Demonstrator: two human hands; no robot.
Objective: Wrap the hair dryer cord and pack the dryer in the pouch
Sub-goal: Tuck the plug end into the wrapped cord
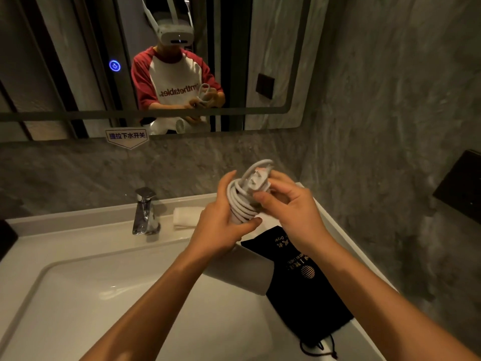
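Observation:
I hold a white hair dryer (242, 269) over the sink, its handle pointing up and its barrel hanging below my wrists. My left hand (221, 225) grips the handle, which has the white cord (240, 207) coiled around it in several turns. My right hand (291, 209) pinches the cord's end near the white plug (256, 179), whose prongs show at the top of the coil. The black drawstring pouch (309, 290) with gold print lies flat on the counter to the right, under my right forearm.
A white sink basin (104, 295) fills the lower left, with a chrome faucet (145, 212) behind it. A folded white towel (186, 217) lies beside the faucet. A mirror (273, 48) hangs above, and a dark box (460, 183) is mounted on the right wall.

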